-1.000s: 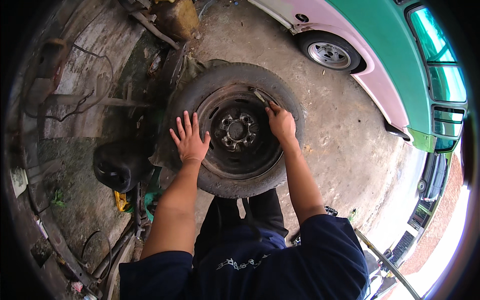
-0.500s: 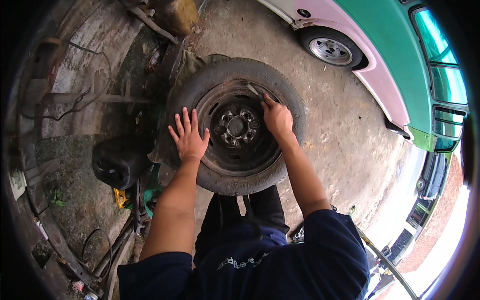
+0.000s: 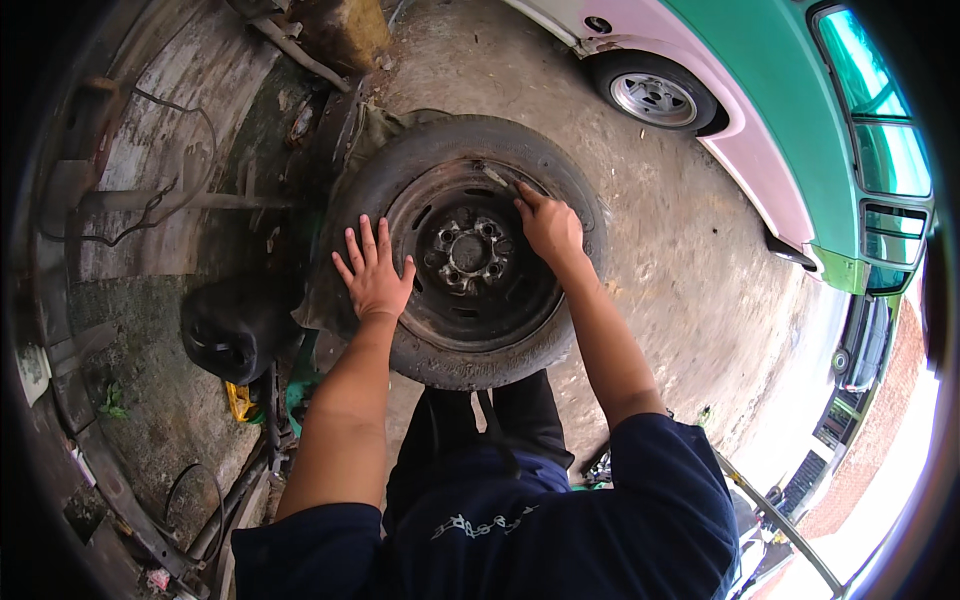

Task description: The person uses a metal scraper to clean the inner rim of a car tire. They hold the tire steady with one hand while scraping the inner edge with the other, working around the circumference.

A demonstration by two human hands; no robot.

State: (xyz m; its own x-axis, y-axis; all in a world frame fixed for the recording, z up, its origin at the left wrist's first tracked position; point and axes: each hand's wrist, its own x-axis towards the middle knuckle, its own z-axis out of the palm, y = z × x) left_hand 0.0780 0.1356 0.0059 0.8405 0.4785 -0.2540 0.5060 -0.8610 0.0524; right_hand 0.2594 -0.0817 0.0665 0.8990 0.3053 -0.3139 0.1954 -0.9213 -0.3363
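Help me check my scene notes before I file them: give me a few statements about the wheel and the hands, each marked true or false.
1. The left hand lies flat, fingers spread, on the left side of the wheel. True.
2. The right hand rests on the green and pink vehicle. False: it is at the upper right of the dark steel rim, fingertips by a small tool or valve.
3. The tyre lies on the concrete ground. True.
4. A black container sits to the right of the wheel. False: it is to the left.
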